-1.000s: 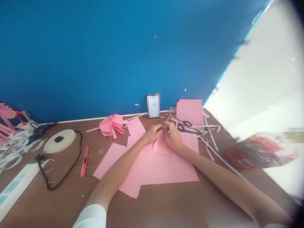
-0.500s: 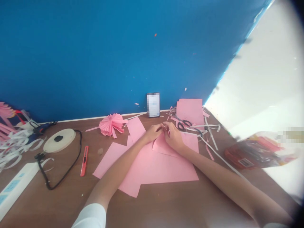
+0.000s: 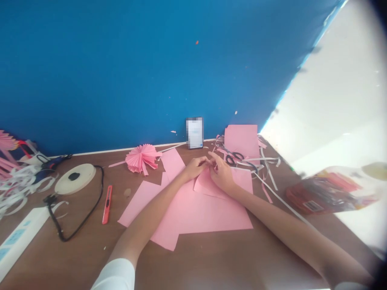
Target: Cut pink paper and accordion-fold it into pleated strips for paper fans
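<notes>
A blue wall (image 3: pixel 121 72) rises behind a brown tabletop (image 3: pixel 196 262), with bright white space at the upper right. Near the middle of the frame, the left hand (image 3: pixel 195 169) and right hand (image 3: pixel 220 175) meet above a raised pink paper flap (image 3: pixel 205 185). The fingers (image 3: pixel 208 161) of both hands curl inward, their tips close together, but whether they are pinching a small piece of paper is too small to tell.

The flap rises from overlapping pink paper sheets (image 3: pixel 193 213) spread under the forearms. One pleated pink paper fan (image 3: pixel 141 159) lies finished to the upper left of the hands, while the sheets show no pleats. Another pink sheet (image 3: pixel 242 139) lies at the back, beside black-handled scissors (image 3: pixel 234 159) and tangled white paper strips (image 3: pixel 266 169).

To the left are a red box cutter (image 3: pixel 107 204), a round cream disc (image 3: pixel 75 179) with a black cord (image 3: pixel 90 211), and a white power strip (image 3: pixel 22 241). Looped white paper strips (image 3: pixel 15 189) are heaped at the left edge. At the right, a clear plastic bag (image 3: pixel 329 191) holds red and dark items, too blurred to name.
</notes>
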Motion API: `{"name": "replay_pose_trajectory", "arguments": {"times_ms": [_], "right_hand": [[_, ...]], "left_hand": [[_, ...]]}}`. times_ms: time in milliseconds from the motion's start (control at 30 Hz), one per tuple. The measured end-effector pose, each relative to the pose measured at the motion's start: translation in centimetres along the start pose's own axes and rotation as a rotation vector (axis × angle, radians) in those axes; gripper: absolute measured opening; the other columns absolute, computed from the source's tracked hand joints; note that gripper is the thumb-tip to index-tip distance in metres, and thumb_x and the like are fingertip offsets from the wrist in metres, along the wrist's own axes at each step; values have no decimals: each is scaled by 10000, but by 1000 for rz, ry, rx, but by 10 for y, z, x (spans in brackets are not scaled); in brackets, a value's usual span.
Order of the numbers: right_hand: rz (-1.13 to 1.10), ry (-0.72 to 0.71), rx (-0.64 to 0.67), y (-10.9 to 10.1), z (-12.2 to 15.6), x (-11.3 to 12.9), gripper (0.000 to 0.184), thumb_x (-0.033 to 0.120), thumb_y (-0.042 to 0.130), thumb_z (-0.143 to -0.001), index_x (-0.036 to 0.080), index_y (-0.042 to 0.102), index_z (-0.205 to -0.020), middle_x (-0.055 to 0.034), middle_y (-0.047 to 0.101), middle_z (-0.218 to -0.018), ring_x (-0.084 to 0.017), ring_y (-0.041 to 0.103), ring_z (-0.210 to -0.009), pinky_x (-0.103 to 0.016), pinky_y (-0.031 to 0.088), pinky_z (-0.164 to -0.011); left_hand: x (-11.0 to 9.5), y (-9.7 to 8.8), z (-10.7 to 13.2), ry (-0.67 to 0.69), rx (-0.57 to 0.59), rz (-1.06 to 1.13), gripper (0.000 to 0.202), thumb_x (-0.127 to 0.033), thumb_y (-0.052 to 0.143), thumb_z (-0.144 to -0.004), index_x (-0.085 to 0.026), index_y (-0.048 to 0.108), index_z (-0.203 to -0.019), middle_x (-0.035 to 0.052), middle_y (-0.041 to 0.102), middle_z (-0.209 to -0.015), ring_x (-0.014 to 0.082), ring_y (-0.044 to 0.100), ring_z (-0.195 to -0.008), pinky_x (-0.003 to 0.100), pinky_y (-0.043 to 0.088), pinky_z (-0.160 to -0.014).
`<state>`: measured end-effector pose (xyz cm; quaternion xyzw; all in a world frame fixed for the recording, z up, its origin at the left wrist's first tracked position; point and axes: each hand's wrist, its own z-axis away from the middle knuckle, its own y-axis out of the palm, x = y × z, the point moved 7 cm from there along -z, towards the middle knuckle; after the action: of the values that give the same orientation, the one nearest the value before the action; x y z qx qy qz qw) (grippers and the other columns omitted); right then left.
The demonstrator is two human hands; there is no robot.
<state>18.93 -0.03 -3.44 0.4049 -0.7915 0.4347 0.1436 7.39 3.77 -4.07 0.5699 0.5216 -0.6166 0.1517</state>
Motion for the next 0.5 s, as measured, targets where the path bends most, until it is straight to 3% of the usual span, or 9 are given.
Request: {"name": "replay_pose_trajectory", "arguments": {"times_ms": [500], "right_hand": [[-33, 9, -27, 0, 0, 0, 462, 200, 445, -900, 198, 388, -1359, -78, 631, -965, -210, 609, -818, -349, 506, -722]], "left_hand": [[-1, 0, 2, 4, -7, 4, 185, -242, 454, -898, -170, 622, -924, 23, 668, -914, 169, 608, -900, 283, 450, -865]]}}
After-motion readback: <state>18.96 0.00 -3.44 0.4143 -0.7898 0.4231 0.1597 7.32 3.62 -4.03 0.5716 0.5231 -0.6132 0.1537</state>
